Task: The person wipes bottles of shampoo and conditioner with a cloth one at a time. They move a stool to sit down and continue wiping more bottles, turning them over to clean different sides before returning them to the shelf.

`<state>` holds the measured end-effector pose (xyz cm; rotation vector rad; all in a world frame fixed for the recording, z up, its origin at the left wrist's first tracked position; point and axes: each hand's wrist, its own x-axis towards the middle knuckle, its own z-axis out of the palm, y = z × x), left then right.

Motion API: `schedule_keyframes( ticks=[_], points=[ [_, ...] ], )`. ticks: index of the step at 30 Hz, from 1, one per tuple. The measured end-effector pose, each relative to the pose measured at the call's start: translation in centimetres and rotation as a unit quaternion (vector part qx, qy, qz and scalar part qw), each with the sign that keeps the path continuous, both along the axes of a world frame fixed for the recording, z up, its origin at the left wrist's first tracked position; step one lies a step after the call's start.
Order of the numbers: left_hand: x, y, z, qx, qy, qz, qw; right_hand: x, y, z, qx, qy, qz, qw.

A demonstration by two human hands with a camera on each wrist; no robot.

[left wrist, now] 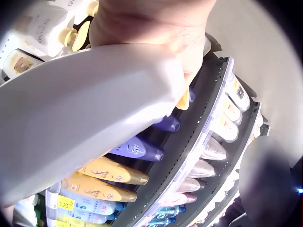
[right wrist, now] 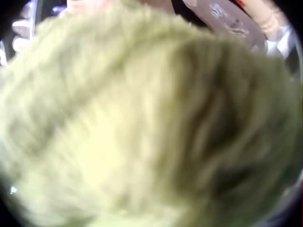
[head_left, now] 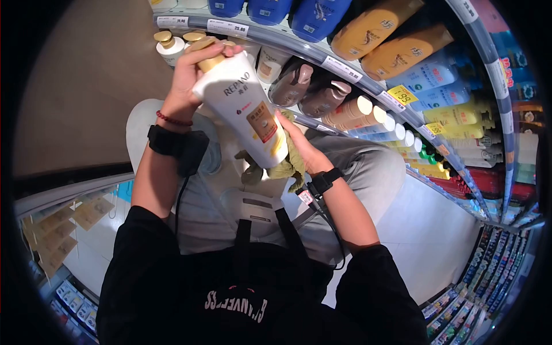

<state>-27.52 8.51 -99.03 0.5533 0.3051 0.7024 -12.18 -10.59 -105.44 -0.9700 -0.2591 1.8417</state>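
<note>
A large white pump bottle (head_left: pixel 244 109) with a gold top is held tilted above the person's lap. The left hand (head_left: pixel 192 69) grips it at the neck and pump, fingers curled round the gold part. In the left wrist view the bottle (left wrist: pixel 90 94) crosses the picture under the left hand (left wrist: pixel 154 23). The right hand (head_left: pixel 302 144) holds a crumpled olive-green cloth (head_left: pixel 290 164) against the bottle's lower side; its fingers are partly hidden by cloth and bottle. The cloth (right wrist: pixel 118 118), blurred, fills most of the right wrist view.
A curved shelf edge (head_left: pixel 276 37) with price labels runs close in front of the hands. Blue bottles (head_left: pixel 316 20), orange bottles (head_left: pixel 379 29) and brown bottles (head_left: pixel 293 86) stand on the shelves. White gold-topped pump bottles (head_left: pixel 169 52) are beside the left hand. Cables hang from both wrists.
</note>
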Motion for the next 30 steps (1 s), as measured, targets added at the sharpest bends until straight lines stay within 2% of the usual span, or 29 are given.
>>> schedule_keyframes(
  ticks=[3, 5, 8, 11, 14, 17, 21, 24, 27, 29, 30],
  points=[
    [-0.4, -0.6, 0.7, 0.137, -0.058, 0.037, 0.988, -0.1, -0.4, -0.5, -0.019, 0.122, -0.065, 0.99],
    [-0.1, -1.0, 0.4, 0.221, -0.033, 0.07, 0.972, -0.2, -0.4, -0.7, -0.01, 0.196, -0.115, 0.974],
    [0.9, -2.5, 1.1, 0.348, -0.004, 0.075, 0.935, 0.7, -0.4, -1.6, -0.014, 0.189, -0.139, 0.972],
    [1.7, -4.5, 2.9, 0.457, 0.098, 0.096, 0.879, 0.9, -0.7, -2.0, -0.03, 0.163, -0.188, 0.968],
    [2.0, -4.1, 2.7, 0.532, 0.159, 0.138, 0.82, 1.0, -1.1, -1.9, -0.038, 0.156, -0.244, 0.956],
    [1.4, -3.9, 3.4, 0.538, 0.342, 0.103, 0.764, 1.8, -1.4, -1.1, -0.021, 0.174, -0.29, 0.941],
    [1.2, -2.8, 2.4, 0.458, 0.301, -0.046, 0.835, 3.5, -1.7, -2.2, 0.0, 0.13, -0.313, 0.941],
    [0.6, -3.3, 3.7, 0.442, 0.273, -0.156, 0.84, 3.7, -2.1, -2.7, 0.005, 0.119, -0.321, 0.939],
    [-0.4, -2.9, 5.9, 0.314, 0.293, -0.343, 0.835, 4.1, -2.5, -3.3, -0.002, 0.095, -0.344, 0.934],
    [-0.3, -3.4, 4.2, 0.332, 0.226, -0.307, 0.863, 4.3, -2.7, -3.2, -0.005, 0.078, -0.366, 0.927],
    [0.0, -3.8, 3.5, 0.316, 0.229, -0.285, 0.876, 4.3, -2.7, -3.1, -0.005, 0.08, -0.368, 0.926]
  ],
)
